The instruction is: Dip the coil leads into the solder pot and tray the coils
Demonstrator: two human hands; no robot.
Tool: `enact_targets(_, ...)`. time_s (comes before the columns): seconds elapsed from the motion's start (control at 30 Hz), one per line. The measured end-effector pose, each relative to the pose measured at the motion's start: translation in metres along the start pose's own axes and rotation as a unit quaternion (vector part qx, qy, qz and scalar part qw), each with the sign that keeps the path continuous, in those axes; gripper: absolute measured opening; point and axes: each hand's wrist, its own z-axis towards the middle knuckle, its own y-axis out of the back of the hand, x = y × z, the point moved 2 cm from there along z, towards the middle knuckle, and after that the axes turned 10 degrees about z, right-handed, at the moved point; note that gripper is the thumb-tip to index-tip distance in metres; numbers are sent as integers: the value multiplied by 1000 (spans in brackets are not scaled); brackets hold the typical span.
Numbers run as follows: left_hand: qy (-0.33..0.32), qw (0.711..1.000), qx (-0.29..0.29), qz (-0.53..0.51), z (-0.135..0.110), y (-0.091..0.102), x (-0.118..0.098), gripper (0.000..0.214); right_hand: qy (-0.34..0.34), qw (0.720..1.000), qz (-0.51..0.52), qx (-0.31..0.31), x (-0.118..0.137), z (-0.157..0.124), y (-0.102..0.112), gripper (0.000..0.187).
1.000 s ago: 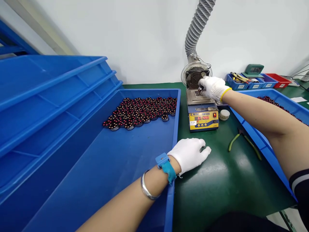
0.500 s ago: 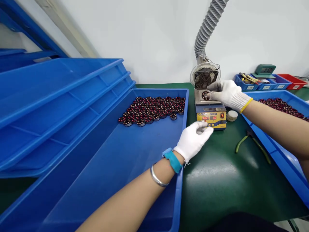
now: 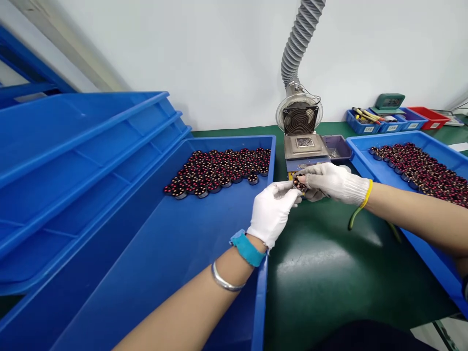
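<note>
Both gloved hands meet in front of the solder pot (image 3: 305,146), above the green mat. My right hand (image 3: 334,182) pinches a small round dark-red coil part (image 3: 300,183) between its fingertips. My left hand (image 3: 273,210), with a blue wrist strap, closes its fingertips on the same part from the left. Many like parts (image 3: 219,170) lie at the far end of the blue tray (image 3: 204,243) on my left. More of these parts (image 3: 420,165) fill the blue tray (image 3: 369,141) on my right.
A fume hose and fan (image 3: 300,117) stand behind the solder pot. Green-handled cutters (image 3: 355,218) lie on the green mat (image 3: 329,273) by the right tray. Stacked blue trays (image 3: 73,161) lean at the left. Small blue and red bins (image 3: 387,124) sit far right.
My right hand drew back from the solder pot toward me with a part. My left hand rose off the mat and met it, taking hold of the same part.
</note>
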Motion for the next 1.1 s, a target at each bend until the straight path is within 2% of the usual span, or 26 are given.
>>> enact_targets(0.07,7,1000,4,8,0,0,0,31,2,999,-37,-23,4,3,7,15)
enact_targets(0.17,13,1000,16,22,-2,-2,0,32,33,984,-136,-110,13,18,27,20)
enact_targets(0.23,10,999,30,30,-4,-3,0,32,56,960,-201,-186,23,33,46,25)
enact_targets(0.3,-1,999,34,34,-5,-3,-1,33,76,923,-275,-258,35,48,66,28)
enact_targets(0.37,-22,999,10,38,-1,1,-1,36,86,889,-333,-302,46,61,81,27)
enact_targets(0.47,-66,990,-77,98,17,21,5,42,93,860,-385,-322,54,75,94,27)
enact_targets(0.53,-86,961,-130,228,36,41,14,44,101,840,-419,-329,54,82,97,28)
enact_targets(0.6,-70,901,-135,406,55,60,27,48,107,822,-447,-335,52,87,98,28)
enact_targets(0.7,-34,826,-99,554,71,82,48,61,105,810,-468,-338,48,92,99,30)
enact_targets(0.83,-80,743,-33,664,73,90,65,64,91,808,-479,-331,44,94,100,33)
enact_targets(0.97,-130,711,12,691,71,89,68,55,88,811,-473,-333,43,94,99,34)
enact_targets(1.1,-113,710,8,695,71,90,58,49,94,814,-462,-340,47,92,99,33)
